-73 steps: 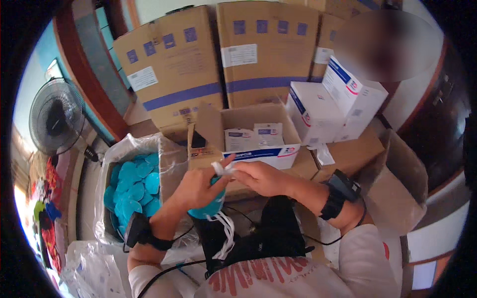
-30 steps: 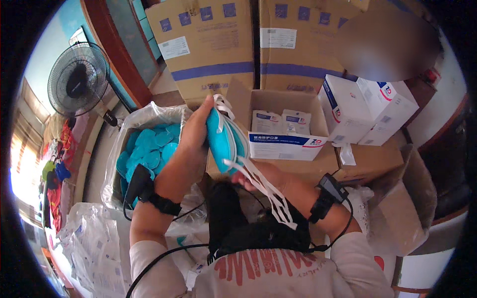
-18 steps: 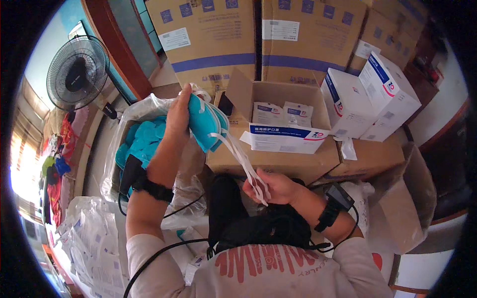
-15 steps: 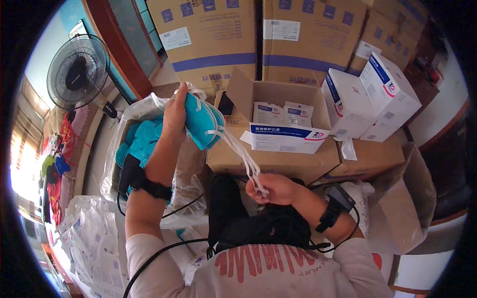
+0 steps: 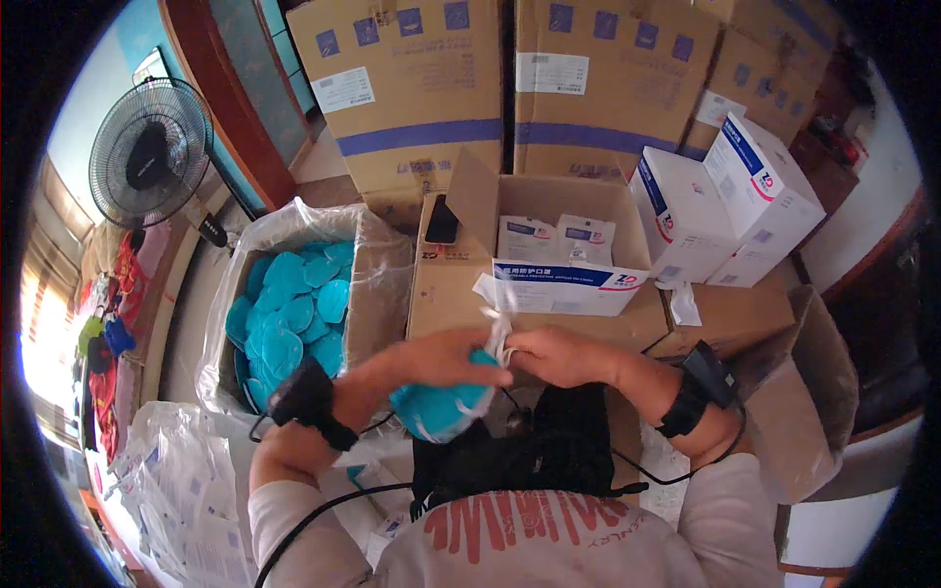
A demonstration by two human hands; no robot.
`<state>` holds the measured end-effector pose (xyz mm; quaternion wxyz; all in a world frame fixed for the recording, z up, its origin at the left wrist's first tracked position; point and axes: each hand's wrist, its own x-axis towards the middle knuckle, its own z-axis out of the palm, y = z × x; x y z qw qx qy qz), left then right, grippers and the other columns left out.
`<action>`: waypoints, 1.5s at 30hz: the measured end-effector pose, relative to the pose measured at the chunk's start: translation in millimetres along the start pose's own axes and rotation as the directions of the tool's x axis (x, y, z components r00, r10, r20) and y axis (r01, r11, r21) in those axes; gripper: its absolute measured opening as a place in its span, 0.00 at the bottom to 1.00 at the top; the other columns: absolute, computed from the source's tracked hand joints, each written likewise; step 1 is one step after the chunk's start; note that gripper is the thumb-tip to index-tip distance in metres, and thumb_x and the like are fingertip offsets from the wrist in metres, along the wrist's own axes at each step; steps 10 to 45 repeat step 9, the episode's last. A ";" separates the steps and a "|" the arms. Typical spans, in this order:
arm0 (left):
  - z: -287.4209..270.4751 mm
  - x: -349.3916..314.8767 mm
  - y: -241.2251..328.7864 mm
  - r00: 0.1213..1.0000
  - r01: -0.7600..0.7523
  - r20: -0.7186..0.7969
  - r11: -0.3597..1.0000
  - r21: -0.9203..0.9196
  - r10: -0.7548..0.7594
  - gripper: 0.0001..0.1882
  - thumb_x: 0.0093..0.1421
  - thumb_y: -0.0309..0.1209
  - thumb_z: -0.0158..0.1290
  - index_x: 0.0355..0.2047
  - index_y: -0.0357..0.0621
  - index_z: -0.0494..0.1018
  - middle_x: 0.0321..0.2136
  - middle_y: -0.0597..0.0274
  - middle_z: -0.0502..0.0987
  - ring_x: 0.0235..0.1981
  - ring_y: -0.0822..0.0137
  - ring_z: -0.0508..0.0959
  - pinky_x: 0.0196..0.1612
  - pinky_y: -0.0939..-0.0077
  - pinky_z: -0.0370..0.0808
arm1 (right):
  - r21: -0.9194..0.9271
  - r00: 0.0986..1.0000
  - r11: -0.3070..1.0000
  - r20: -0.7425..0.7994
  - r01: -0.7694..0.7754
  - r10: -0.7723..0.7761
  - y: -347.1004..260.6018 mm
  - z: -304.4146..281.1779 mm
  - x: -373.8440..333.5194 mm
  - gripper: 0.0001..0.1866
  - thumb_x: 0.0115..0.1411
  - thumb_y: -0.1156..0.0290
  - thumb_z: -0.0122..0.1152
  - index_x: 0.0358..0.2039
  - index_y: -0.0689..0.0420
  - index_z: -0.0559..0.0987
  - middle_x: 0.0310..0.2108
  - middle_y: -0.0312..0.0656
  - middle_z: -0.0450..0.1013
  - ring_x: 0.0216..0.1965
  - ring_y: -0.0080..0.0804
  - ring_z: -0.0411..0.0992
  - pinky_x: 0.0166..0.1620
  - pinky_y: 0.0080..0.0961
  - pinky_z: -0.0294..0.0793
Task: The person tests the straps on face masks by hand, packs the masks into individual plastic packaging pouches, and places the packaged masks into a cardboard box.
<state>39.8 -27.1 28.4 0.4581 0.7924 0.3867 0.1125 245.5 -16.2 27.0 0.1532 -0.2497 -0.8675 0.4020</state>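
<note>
Close to my body, my left hand is closed over the top of teal face masks, which seem to be a small nested stack. Gathered white elastic straps rise above the masks between my two hands. My right hand pinches these straps, its fingertips almost meeting those of the left. The exact finger grip is partly blurred. To the left, a plastic-lined carton holds a heap of loose teal masks.
Ahead stands an open white-and-blue box with white packets inside, on a brown carton. A black phone lies beside it. Closed white boxes stand right, an open carton nearer. Plastic bags lie left.
My left hand has brought the masks down and right, from beside the plastic-lined carton to in front of my body. My right hand has risen slightly, and both hands now meet at the straps.
</note>
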 end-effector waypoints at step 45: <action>9.3 -20.0 10.1 0.983 0.090 -0.043 0.664 -0.743 -0.181 0.15 0.55 0.43 0.45 0.36 0.50 0.72 0.32 0.58 0.74 0.31 0.68 0.73 0.40 0.73 0.68 | -0.180 0.996 0.980 -0.033 -0.089 0.085 -24.6 -13.2 -16.5 0.12 0.55 0.64 0.48 0.34 0.59 0.68 0.27 0.51 0.69 0.32 0.47 0.69 0.34 0.37 0.65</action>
